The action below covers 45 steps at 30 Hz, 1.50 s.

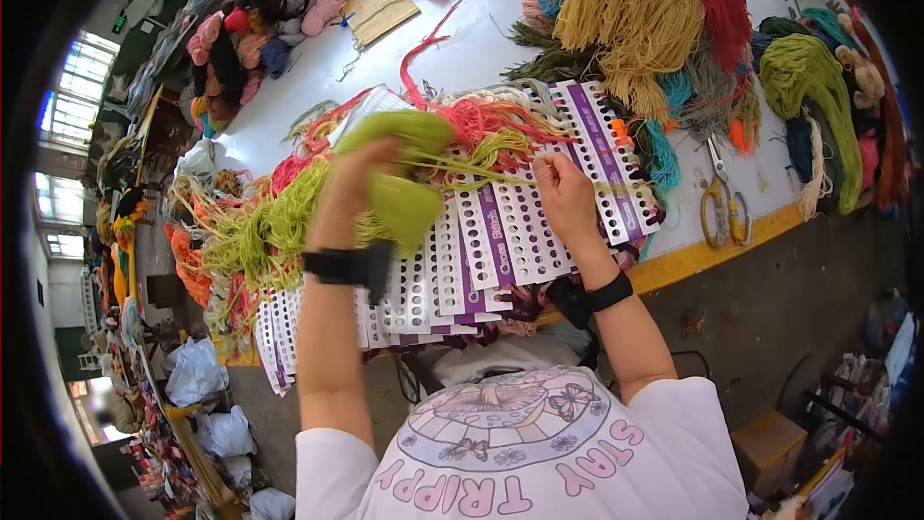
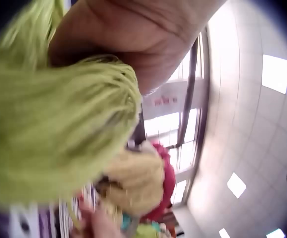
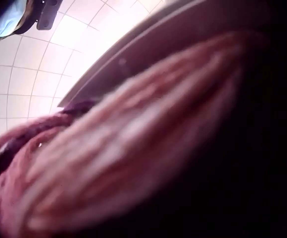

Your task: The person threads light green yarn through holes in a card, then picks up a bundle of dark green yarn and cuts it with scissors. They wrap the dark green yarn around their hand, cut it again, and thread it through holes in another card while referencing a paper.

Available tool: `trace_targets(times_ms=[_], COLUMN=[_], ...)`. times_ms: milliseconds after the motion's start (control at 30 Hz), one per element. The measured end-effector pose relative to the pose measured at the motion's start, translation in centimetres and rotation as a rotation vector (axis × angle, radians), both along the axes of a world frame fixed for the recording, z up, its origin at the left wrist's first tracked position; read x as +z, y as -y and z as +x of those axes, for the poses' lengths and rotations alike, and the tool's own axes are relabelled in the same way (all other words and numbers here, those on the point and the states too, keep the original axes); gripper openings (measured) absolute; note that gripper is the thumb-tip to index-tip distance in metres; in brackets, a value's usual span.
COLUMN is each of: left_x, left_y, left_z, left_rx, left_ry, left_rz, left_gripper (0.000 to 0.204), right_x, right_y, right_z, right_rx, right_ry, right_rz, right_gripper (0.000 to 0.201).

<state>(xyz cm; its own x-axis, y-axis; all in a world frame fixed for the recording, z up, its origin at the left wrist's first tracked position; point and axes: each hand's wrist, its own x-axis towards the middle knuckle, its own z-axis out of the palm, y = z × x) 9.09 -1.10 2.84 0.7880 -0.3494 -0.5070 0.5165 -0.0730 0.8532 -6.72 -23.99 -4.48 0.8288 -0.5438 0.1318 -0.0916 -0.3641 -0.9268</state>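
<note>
My left hand (image 1: 358, 178) grips a bundle of lime-green embroidery thread (image 1: 406, 207), which is blurred in the head view. In the left wrist view the looped thread (image 2: 64, 134) hangs thickly from under the palm. From this bundle a few green strands (image 1: 481, 172) stretch across to my right hand (image 1: 566, 195), whose curled fingers pinch them. Both hands are above white punched thread cards (image 1: 525, 236) with purple printed strips. Dark pink thread (image 3: 128, 139) fills much of the right wrist view, where the right hand's fingers are hidden.
Coral-pink thread (image 1: 491, 123) and a green heap (image 1: 260, 231) lie on the cards. Scissors (image 1: 720, 197) rest near the table's yellow edge (image 1: 674, 270). A large tan hank (image 1: 626, 14) is at the back, with piled skeins (image 1: 279, 14) at the far left.
</note>
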Motion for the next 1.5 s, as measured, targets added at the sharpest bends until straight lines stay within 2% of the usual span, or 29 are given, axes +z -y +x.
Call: trace_targets(times_ms=[33, 67, 100, 233, 300, 367, 433, 533, 667, 767, 867, 967, 1067, 1167, 1267, 1367, 1500], left_x=[1.5, 2.3, 2.6, 6.6, 7.2, 6.1, 5.5, 4.6, 5.0, 4.8, 4.3, 4.4, 3.9, 4.6, 4.4, 3.9, 3.3], left_y=[-3.6, -7.1, -11.1, -10.3, -6.8, -2.6, 1.1, 4.0, 4.8, 4.4, 4.1, 4.0, 4.1, 4.5, 4.5, 4.1, 4.4], left_z=[1.6, 3.1, 4.4, 0.5, -2.9, -5.8, -7.7, -9.4, -10.4, -10.2, -9.9, -9.7, -9.9, -10.4, -10.3, -9.8, -9.9], left_rx=[0.157, 0.366, 0.392, 0.488, 0.145, -0.107, -0.249, -0.359, -0.351, -0.325, -0.246, -0.218, -0.297, -0.284, -0.191, -0.176, -0.141], left_ry=[-0.042, -0.014, 0.036, 0.207, 0.214, 0.206, 0.138, 0.048, 0.043, 0.055, 0.092, 0.006, -0.026, -0.019, -0.003, -0.003, 0.046], left_rz=[-0.123, -0.137, -0.193, 0.154, -0.004, -0.271, -0.406, -0.484, -0.375, -0.400, -0.371, -0.459, -0.442, -0.426, -0.449, -0.432, -0.397], left_gripper=[0.013, 0.011, 0.011, 0.015, 0.028, 0.038, 0.042, 0.048, 0.047, 0.047, 0.048, 0.048, 0.048, 0.044, 0.036, 0.025, 0.020], right_x=[-0.1, -0.2, -0.2, -0.3, 1.0, 3.1, 6.9, 8.9, 8.6, 9.0, 8.9, 8.3, 8.2, 8.6, 8.7, 7.9, 8.0], right_y=[0.0, -0.1, -0.1, 0.1, -0.3, -2.0, -4.1, -5.8, -6.2, -6.3, -6.3, -5.8, -7.1, -7.1, -6.8, -6.6, -6.6], right_z=[0.0, 0.0, 0.0, 0.1, -0.1, -0.1, -1.0, -1.3, -1.0, -1.2, -1.2, -1.0, -0.5, -0.5, -0.9, -0.9, -1.1], right_rx=[-0.003, -0.006, -0.009, 0.012, 0.077, 0.177, 0.265, 0.282, 0.292, 0.261, 0.288, 0.289, 0.274, 0.244, 0.255, 0.265, 0.205], right_ry=[0.003, 0.008, 0.012, 0.031, -0.038, 0.077, 0.128, 0.122, 0.126, 0.115, 0.215, 0.159, 0.202, 0.143, 0.212, 0.315, 0.313], right_rz=[-0.004, -0.007, -0.011, 0.025, -0.038, 0.272, 0.552, 0.713, 0.732, 0.789, 0.815, 0.796, 0.765, 0.760, 0.739, 0.671, 0.470], right_gripper=[0.022, 0.020, 0.019, 0.017, 0.017, 0.015, 0.015, 0.015, 0.017, 0.015, 0.014, 0.015, 0.014, 0.013, 0.012, 0.009, 0.008])
